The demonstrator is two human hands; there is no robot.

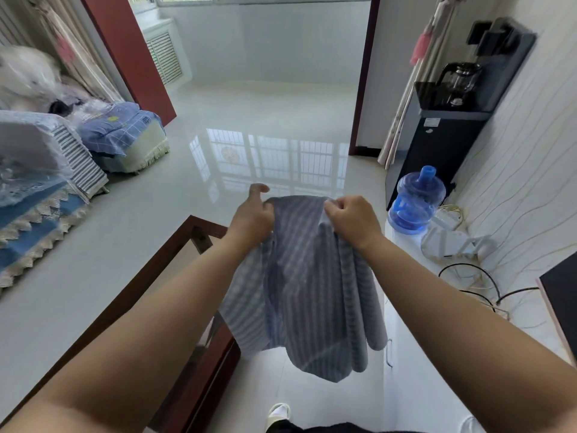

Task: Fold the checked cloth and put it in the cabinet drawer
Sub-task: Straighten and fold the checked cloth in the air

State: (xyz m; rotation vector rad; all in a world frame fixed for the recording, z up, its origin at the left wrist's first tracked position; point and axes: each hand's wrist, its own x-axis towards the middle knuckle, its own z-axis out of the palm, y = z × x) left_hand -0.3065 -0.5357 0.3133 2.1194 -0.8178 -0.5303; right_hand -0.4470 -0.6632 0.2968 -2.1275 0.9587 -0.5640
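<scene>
A blue-grey checked cloth (pixel 307 289) hangs in the air in front of me over the floor. My left hand (pixel 253 214) grips its top edge at the left, with the thumb sticking up. My right hand (pixel 351 218) pinches the top edge at the right. The two hands are close together, so the cloth droops in loose folds below them. A dark corner of furniture (pixel 562 295) shows at the right edge; no drawer is visible.
A glass-topped table with a dark red wooden frame (pixel 175 257) stands at my lower left. A blue water bottle (pixel 415 200), a black water dispenser (pixel 449 126) and cables (pixel 480 285) line the right wall. Covered sofas (pixel 40 170) fill the left. Glossy tiled floor stretches ahead.
</scene>
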